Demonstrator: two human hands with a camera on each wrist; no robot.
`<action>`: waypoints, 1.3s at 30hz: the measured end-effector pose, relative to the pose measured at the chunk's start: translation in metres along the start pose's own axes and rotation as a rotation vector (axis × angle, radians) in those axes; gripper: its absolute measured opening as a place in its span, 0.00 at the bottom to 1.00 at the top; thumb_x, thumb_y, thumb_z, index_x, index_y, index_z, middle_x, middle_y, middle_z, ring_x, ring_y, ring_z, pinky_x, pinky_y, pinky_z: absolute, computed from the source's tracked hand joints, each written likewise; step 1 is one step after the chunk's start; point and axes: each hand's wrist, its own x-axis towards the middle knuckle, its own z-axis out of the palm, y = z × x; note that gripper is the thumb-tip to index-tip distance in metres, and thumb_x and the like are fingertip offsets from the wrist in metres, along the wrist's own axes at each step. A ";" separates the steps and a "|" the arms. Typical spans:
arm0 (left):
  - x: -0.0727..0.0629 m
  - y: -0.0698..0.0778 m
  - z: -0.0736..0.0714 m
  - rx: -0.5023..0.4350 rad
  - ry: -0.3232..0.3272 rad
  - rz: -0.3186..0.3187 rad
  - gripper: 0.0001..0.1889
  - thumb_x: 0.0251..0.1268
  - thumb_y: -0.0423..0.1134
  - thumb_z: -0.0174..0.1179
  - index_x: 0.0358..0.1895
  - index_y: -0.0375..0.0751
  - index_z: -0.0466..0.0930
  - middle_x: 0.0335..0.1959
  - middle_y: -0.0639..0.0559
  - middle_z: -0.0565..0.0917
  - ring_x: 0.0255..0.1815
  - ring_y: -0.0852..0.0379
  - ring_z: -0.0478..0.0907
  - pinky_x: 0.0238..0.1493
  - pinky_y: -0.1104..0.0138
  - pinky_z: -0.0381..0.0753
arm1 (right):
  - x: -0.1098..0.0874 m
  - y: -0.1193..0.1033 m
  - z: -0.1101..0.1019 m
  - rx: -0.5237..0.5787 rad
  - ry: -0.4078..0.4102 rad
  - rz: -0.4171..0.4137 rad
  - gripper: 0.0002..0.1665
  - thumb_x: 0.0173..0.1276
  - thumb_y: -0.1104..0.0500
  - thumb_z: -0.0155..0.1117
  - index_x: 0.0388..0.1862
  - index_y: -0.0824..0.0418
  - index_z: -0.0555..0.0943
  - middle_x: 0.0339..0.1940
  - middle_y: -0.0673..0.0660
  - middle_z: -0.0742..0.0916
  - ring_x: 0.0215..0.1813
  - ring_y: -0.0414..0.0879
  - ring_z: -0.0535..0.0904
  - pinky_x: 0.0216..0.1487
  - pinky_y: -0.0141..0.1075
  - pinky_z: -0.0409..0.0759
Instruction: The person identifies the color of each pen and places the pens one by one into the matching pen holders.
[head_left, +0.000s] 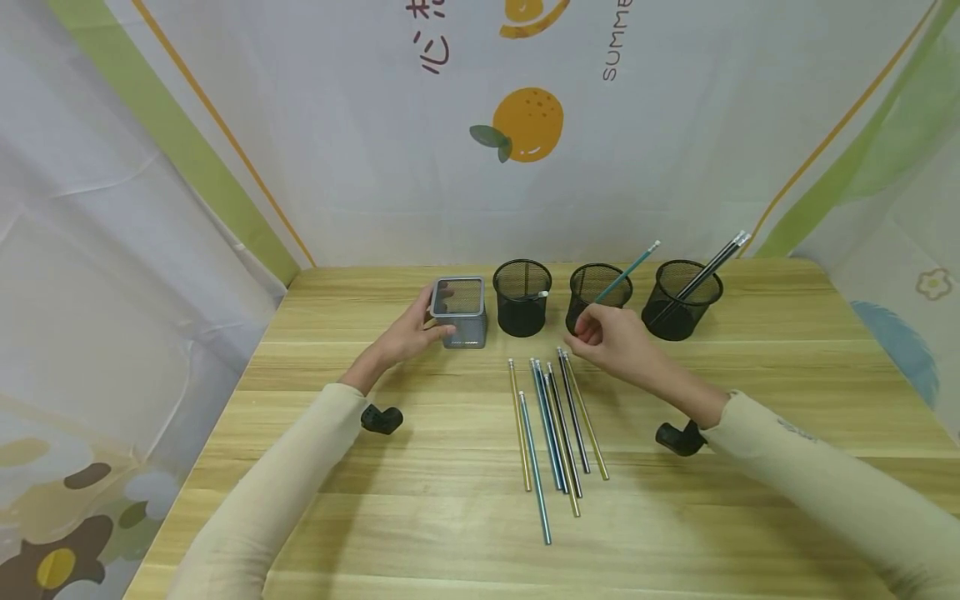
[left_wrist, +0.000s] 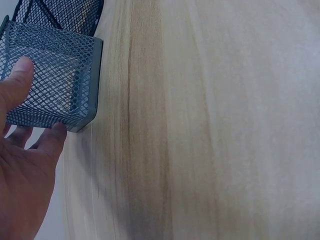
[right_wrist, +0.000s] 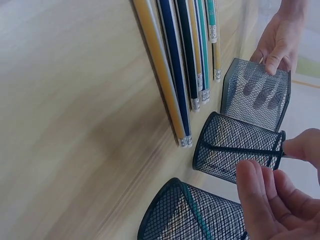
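Observation:
My left hand (head_left: 412, 333) grips a grey square mesh pen holder (head_left: 465, 329), thumb on its near side and fingers at its left and back. In the left wrist view the thumb and fingertips lie against the mesh wall. My right hand (head_left: 618, 340) is in front of a round black mesh cup (head_left: 600, 275) that has a teal pencil (head_left: 630, 271) leaning in it. In the right wrist view its fingers are loosely bent, thumb apart, with nothing between them. Below it, several pencils (head_left: 551, 433) in gold, blue and black lie on the wooden table.
Another round black cup (head_left: 521, 317), with a white pencil end at its rim, stands beside the grey holder. At the right, a third black cup (head_left: 678, 317) holds dark pencils (head_left: 708, 267). A printed cloth (head_left: 390, 183) hangs behind the table.

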 end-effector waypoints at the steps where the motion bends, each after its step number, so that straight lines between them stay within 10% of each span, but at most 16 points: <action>1: 0.000 0.000 0.000 -0.001 0.000 -0.001 0.38 0.74 0.26 0.57 0.80 0.38 0.46 0.76 0.38 0.57 0.77 0.36 0.54 0.72 0.48 0.63 | -0.001 0.001 -0.001 -0.007 -0.007 0.003 0.08 0.67 0.62 0.72 0.34 0.66 0.82 0.28 0.53 0.85 0.29 0.45 0.83 0.32 0.39 0.84; 27: 0.000 -0.002 -0.001 0.006 0.011 0.018 0.37 0.74 0.25 0.58 0.79 0.34 0.47 0.77 0.36 0.57 0.76 0.33 0.55 0.72 0.46 0.63 | -0.014 0.009 0.007 -0.013 -0.329 0.122 0.07 0.61 0.65 0.69 0.29 0.65 0.79 0.24 0.52 0.80 0.26 0.43 0.75 0.30 0.37 0.77; 39: -0.001 0.000 0.000 -0.018 0.009 0.014 0.37 0.74 0.24 0.57 0.79 0.34 0.48 0.76 0.34 0.57 0.74 0.32 0.59 0.70 0.47 0.66 | -0.017 0.011 0.021 -0.064 -0.334 0.158 0.08 0.60 0.64 0.69 0.23 0.61 0.80 0.17 0.49 0.80 0.19 0.41 0.73 0.24 0.34 0.74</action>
